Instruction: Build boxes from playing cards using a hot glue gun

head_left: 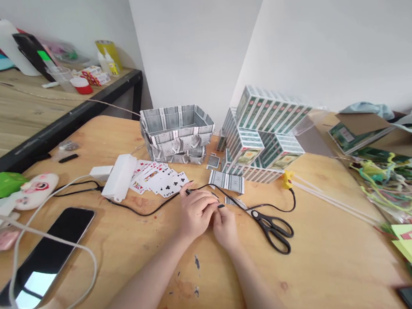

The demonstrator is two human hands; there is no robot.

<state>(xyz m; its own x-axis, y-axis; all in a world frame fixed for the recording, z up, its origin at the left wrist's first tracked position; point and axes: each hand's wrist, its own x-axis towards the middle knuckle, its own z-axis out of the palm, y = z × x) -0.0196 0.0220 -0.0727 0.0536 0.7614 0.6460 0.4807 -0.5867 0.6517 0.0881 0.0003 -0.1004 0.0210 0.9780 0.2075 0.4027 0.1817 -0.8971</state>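
Grey-patterned basket (178, 135) stands upright; before it, left hand (197, 213) and right hand (225, 226) meet, grip curled, whether holding anything I cannot tell. Snagged by either, the black cable (144, 214) could drag playing cards (160, 178) beside the basket.

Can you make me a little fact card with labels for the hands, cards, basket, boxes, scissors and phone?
Hands: left hand and right hand together; can't tell if they hold anything
Cards: fanned face-up, left of the hands
Basket: gray-patterned, behind the cards
Boxes: stacked, right of the basket
Scissors: black-handled, right of the hands
Phone: flat, at left
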